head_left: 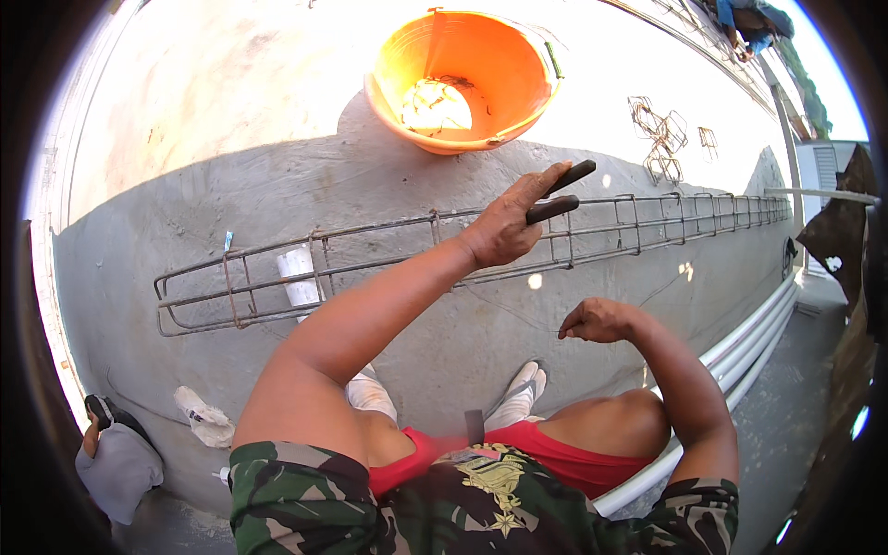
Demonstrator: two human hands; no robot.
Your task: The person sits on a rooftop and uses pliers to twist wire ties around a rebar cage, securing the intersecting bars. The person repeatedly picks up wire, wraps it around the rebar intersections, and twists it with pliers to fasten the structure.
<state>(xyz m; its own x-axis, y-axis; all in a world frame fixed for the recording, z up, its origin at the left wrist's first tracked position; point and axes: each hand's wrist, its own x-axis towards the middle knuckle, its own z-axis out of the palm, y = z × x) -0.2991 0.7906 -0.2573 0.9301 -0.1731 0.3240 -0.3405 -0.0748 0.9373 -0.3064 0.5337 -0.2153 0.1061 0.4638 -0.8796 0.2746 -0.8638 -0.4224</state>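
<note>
My left hand (504,225) is closed around a pair of pliers; the two black handles (557,205) stick out to the right, slightly spread, and the jaws are hidden. This hand is over a long rebar cage (636,236) of thin steel bars with square stirrups, lying across the floor. Nearer to me and to the right, my right hand (597,320) pinches the end of a thin dark wire (561,333) between thumb and fingers. That hand is apart from the cage. Under the cage's left end, a white cylinder (299,275) lies tilted.
Beyond the cage stands an orange bucket (388,102) with dark wire scraps inside. Loose stirrups (659,139) lie at far right. White pipes (754,342) line the right side. A pale crumpled thing (203,418) lies left. Other people are at lower left (120,458) and upper right (754,23).
</note>
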